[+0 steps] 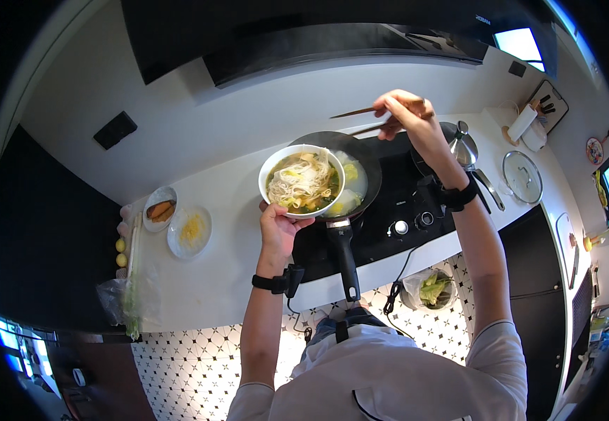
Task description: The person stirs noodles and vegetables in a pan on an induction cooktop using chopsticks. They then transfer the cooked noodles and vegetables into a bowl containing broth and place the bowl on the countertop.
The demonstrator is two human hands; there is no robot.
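Note:
My left hand (282, 227) holds a white bowl (263, 185) by its lower rim, over the left part of a dark frying pan (371, 173) on the cooktop. Pale noodles (299, 178) lie in broth with leafy greens in the bowl. Above and to the right of the pan, my right hand (404, 116) grips wooden chopsticks (354, 112), their tips spread and pointing left with nothing between them. Cloudy liquid and yellow-green cabbage leaves (350, 171) show in the pan, whose black handle (343, 258) points towards me. The bowl hides the pan's left side.
A second pan (449, 131) with a metal kettle-like vessel (463, 147) stands at right, beside a glass lid (523, 177). Left are a dish of browned food (160, 211), a plate of yellow shreds (191, 231) and scallions (133, 279). A cable (393, 294) hangs near a waste bin (430, 289).

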